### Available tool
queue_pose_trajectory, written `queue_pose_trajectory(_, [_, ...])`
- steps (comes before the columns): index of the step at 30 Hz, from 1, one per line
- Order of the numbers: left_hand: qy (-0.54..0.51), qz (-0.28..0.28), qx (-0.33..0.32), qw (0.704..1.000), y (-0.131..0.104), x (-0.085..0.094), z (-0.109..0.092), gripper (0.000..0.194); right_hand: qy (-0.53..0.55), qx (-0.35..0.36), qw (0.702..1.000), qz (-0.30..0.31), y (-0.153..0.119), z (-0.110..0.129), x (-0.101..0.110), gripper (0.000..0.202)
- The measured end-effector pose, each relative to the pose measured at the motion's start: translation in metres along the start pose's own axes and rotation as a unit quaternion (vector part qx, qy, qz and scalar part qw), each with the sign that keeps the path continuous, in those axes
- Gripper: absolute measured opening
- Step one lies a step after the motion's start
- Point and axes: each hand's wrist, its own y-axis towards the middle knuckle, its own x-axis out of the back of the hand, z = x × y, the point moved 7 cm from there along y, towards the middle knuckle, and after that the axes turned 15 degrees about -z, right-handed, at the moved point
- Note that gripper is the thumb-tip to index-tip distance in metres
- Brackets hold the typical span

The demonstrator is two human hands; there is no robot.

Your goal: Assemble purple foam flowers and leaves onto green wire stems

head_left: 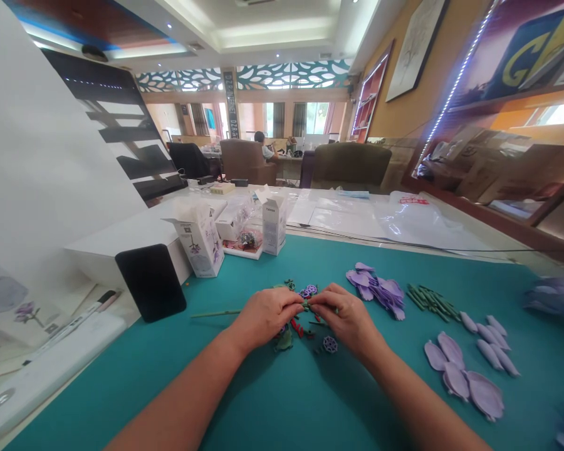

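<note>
My left hand point(269, 313) and my right hand point(345, 313) meet at the middle of the teal mat point(376, 401), fingertips pinched close together on a small green piece point(305, 305). A thin green stem point(215, 313) sticks out to the left from behind my left hand. Around and under the fingers lie purple wheel-like pieces, one of them a round purple piece point(329, 344) below my right hand. Red pieces point(297, 327) and a green leaf-like piece point(284, 340) rest between the hands. My fingers partly cover this small pile.
Right of my hands lie purple petals point(388, 293), green sticks point(433, 302), pale purple pods point(493, 344) and larger petals point(484, 394). A black tablet-like object point(151, 283) and open boxes point(200, 241) stand at left. A person point(264, 147) sits far behind.
</note>
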Motion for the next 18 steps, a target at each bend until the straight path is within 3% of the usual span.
queue_pose_trajectory(18, [0.064,0.012,-0.035,0.997,-0.003,-0.003,-0.006,0.023,-0.089,0.098,0.991,0.005,-0.002,0.013,0.001,0.018])
